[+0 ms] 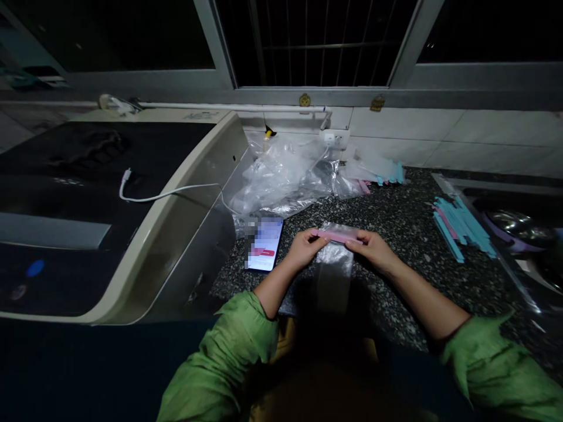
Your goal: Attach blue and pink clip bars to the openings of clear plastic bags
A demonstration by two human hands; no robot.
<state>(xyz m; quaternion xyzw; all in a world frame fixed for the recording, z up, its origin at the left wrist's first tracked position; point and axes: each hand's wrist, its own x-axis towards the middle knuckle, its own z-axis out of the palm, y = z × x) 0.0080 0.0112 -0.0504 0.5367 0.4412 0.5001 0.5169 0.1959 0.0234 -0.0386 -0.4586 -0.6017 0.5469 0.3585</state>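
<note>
Holding one pink strip across one clear bag, two hands on it

Clock positions read from the strip, 12 toward the window. Pink strip (336, 236): 1, level, above the dark speckled counter (396, 223), crossing the clear bag (335, 266) near its 12 o'clock end; the rest of the bag runs to 6. Whether the strip is clipped on: cannot tell.

Hands: 2, both closed. Left hand (305, 247) pinches the strip's 9 o'clock end, right hand (373, 249) its 3 o'clock end. Thumbs lie on the near side, pointing inward at each other. Forearms converge, left from 7, right from 4; green sleeves (240, 334) pushed up, 2.

Phone (264, 243): 1, at 9, screen lit. Crumpled plastic (281, 176) at 11; overlap prevents a count. Strip bunches: 2. One, mostly blue (466, 225), at 3; another (391, 174), at 1, partly under plastic. Pieces overlap, exact number not readable. White cable (176, 190): 1, at 10, its free end over the machine (220, 170). Wall socket (336, 139): 1, at 12.
</note>
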